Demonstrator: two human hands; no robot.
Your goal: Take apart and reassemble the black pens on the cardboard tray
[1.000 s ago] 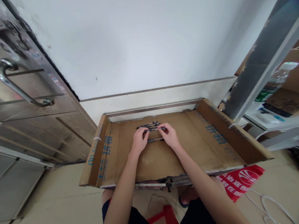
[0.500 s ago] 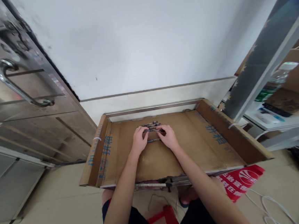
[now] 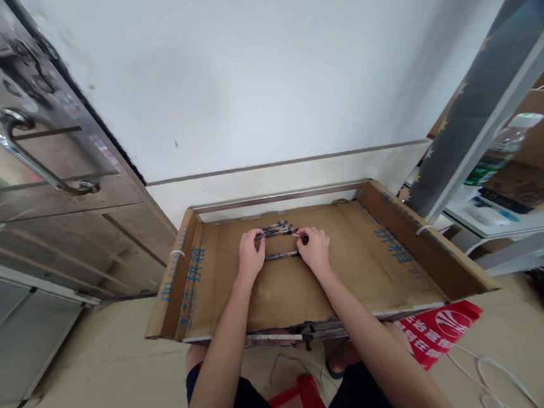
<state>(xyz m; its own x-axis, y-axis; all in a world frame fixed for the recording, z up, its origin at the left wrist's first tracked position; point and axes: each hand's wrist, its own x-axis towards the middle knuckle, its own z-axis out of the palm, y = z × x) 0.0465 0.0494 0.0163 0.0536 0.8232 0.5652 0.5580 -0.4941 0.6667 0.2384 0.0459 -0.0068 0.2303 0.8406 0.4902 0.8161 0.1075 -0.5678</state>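
A small heap of dark pens (image 3: 274,230) lies near the far middle of a flattened cardboard tray (image 3: 354,266). One more pen (image 3: 281,255) rests apart, just in front of the heap. My left hand (image 3: 250,256) is closed around the left end of a pen taken from the heap. My right hand (image 3: 314,248) pinches the right end of that same pen, with its fingers curled. Both hands sit side by side over the cardboard, the lone pen lying between them.
A white wall (image 3: 260,71) rises behind the tray. A metal door with a curved handle (image 3: 34,161) stands at the left. At the right are a grey slanted post (image 3: 480,84), a shelf with a bottle (image 3: 500,146), a red printed sheet (image 3: 435,329) and white cable (image 3: 486,369).
My hands have moved slightly apart; the right one shifted right along the pen. The heap and the lone pen stay where they were.
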